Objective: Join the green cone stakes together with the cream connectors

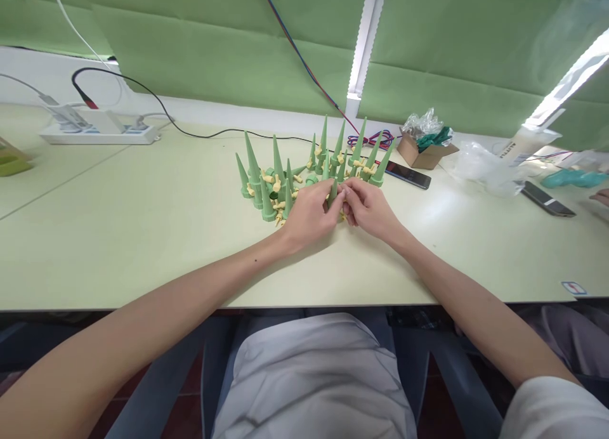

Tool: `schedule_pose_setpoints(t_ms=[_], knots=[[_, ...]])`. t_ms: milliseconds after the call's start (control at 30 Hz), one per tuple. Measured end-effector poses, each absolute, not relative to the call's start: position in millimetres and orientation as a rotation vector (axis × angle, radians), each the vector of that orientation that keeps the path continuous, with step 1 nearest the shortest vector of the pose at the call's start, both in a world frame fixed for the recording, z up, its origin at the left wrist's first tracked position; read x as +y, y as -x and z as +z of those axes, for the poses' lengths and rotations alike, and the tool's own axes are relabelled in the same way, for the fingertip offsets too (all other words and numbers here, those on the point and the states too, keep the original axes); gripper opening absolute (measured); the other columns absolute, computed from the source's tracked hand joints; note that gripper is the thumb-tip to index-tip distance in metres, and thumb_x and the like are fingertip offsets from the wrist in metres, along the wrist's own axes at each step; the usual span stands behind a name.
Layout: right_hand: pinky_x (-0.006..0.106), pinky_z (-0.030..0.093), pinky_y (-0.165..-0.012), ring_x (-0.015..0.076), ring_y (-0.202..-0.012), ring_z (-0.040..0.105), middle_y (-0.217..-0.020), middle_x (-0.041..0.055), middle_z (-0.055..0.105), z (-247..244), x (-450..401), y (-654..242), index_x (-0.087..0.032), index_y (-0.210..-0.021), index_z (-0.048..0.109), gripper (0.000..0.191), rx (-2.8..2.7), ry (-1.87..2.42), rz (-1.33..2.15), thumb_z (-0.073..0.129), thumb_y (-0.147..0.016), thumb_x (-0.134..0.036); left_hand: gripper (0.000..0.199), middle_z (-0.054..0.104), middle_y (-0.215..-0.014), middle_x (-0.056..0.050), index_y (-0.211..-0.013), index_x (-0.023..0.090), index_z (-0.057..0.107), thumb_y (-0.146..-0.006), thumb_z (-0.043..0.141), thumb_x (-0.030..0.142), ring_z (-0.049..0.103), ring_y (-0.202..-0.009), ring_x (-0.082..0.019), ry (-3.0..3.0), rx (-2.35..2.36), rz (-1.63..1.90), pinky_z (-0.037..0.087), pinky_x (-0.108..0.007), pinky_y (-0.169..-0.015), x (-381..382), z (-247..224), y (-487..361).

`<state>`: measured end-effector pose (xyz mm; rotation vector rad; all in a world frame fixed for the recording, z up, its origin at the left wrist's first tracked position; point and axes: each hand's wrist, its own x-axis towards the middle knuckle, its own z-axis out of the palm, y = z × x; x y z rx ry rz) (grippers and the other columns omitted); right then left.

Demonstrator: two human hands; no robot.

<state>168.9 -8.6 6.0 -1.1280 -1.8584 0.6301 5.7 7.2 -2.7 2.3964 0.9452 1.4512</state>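
My left hand (315, 212) is closed around a green cone (333, 192), whose tip points up between the fingers. Touching it from the right, my right hand (367, 205) has its fingertips pinched together; what they hold, if anything, is too small to tell. Several green cones (252, 162) with small yellow pieces (276, 184) stand upright behind and to the left of my hands. More green cones (357, 148) stand behind my right hand. Some bases near the middle are hidden by my hands.
A black phone (408, 174) and a cardboard box (425, 153) are at the back right. Farther right lie plastic bags (483, 169), a bottle (523, 144) and another phone (547, 198). A power strip (99, 134) sits back left. Another person's hand (601, 196) shows at the right edge.
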Motion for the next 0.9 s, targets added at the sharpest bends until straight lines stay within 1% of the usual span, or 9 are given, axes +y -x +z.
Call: schedule_pose_setpoints(t_ms=[133, 233, 367, 500, 667, 767, 900], knots=[[0.029, 0.041, -0.057, 0.0125, -0.044, 0.047, -0.054, -0.0054, 0.049, 8.6, -10.3, -167.9, -0.024, -0.079, 0.047, 0.031, -1.867, 1.168, 0.609, 0.04, -0.104, -0.042, 0.02, 0.055, -0.06, 0.001, -0.075, 0.018, 0.056, -0.095, 0.055, 0.025, 0.047, -0.053, -0.012, -2.411, 0.907, 1.455, 0.038, -0.028, -0.055, 7.0, -3.1, -5.3], [0.029, 0.039, -0.057, 0.0131, -0.045, 0.045, -0.05, -0.0052, 0.045, 10.4, -10.5, -167.3, -0.024, -0.074, 0.042, 0.035, -1.884, 1.208, 0.536, 0.038, -0.104, -0.041, 0.018, 0.052, -0.058, 0.002, -0.076, 0.018, 0.056, -0.094, 0.056, 0.024, 0.046, -0.053, -0.012, -2.429, 0.885, 1.447, 0.037, -0.028, -0.054, 7.3, -3.7, -5.4], [0.029, 0.037, -0.057, 0.0145, -0.048, 0.044, -0.049, -0.0039, 0.043, 10.1, -8.9, -167.3, -0.024, -0.071, 0.038, 0.042, -1.901, 1.234, 0.475, 0.034, -0.105, -0.05, 0.018, 0.049, -0.057, 0.003, -0.076, 0.019, 0.056, -0.094, 0.056, 0.024, 0.045, -0.051, -0.012, -2.436, 0.853, 1.463, 0.037, -0.028, -0.054, 7.4, -4.0, -5.9], [0.03, 0.037, -0.059, 0.0152, -0.05, 0.044, -0.05, -0.0028, 0.045, 8.6, -7.7, -167.7, -0.024, -0.07, 0.037, 0.047, -1.914, 1.246, 0.422, 0.031, -0.104, -0.055, 0.018, 0.049, -0.056, 0.003, -0.076, 0.019, 0.056, -0.094, 0.055, 0.024, 0.044, -0.051, -0.012, -2.426, 0.857, 1.453, 0.036, -0.028, -0.053, 7.0, -3.5, -6.3], [0.029, 0.037, -0.059, 0.0151, -0.053, 0.047, -0.056, -0.0016, 0.05, 8.2, -7.7, -168.4, -0.024, -0.072, 0.041, 0.044, -1.89, 1.216, 0.438, 0.035, -0.103, -0.054, 0.02, 0.049, -0.056, 0.003, -0.074, 0.019, 0.054, -0.093, 0.055, 0.024, 0.045, -0.052, -0.012, -2.431, 0.87, 1.44, 0.036, -0.028, -0.054, 7.1, -3.3, -6.3], [0.029, 0.038, -0.059, 0.0149, -0.054, 0.047, -0.057, -0.0015, 0.051, 9.0, -8.2, -168.5, -0.024, -0.071, 0.042, 0.041, -1.883, 1.21, 0.45, 0.038, -0.103, -0.05, 0.02, 0.049, -0.056, 0.003, -0.073, 0.019, 0.053, -0.093, 0.055, 0.024, 0.045, -0.052, -0.012, -2.441, 0.871, 1.44, 0.036, -0.028, -0.054, 7.4, -3.8, -6.2], [0.029, 0.038, -0.061, 0.0142, -0.053, 0.046, -0.056, -0.0024, 0.052, 10.3, -8.3, -168.3, -0.024, -0.071, 0.042, 0.035, -1.894, 1.218, 0.448, 0.039, -0.102, -0.038, 0.021, 0.052, -0.057, 0.002, -0.072, 0.019, 0.051, -0.093, 0.055, 0.023, 0.047, -0.053, -0.012, -2.442, 0.85, 1.426, 0.037, -0.028, -0.055, 7.9, -4.3, -5.7]])
